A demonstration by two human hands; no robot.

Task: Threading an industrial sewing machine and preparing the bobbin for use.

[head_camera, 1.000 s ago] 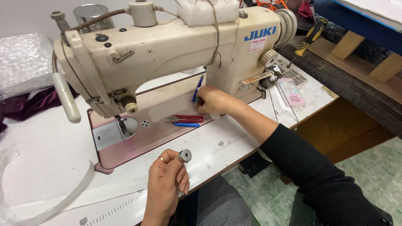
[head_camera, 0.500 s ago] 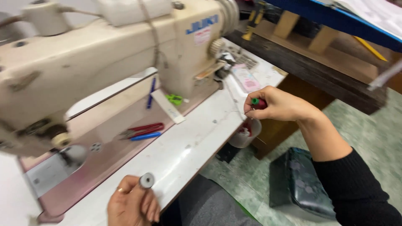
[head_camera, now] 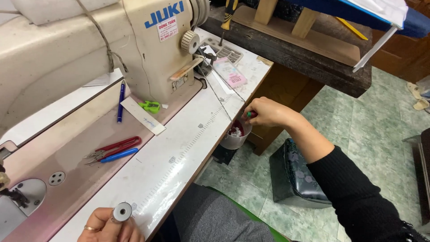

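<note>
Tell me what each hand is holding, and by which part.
Left hand pinches a metal bobbin by its lower edge. Right hand is closed around a small red-and-green object, mostly hidden.

Left hand (head_camera: pixel 105 226) low with fingers pinched, right hand (head_camera: pixel 267 112) fisted, right arm extended outward

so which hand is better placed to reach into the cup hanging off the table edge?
Right. The right hand hovers just above the cup, closed on something small. The left hand is far off at the near edge, holding a bobbin.
</note>
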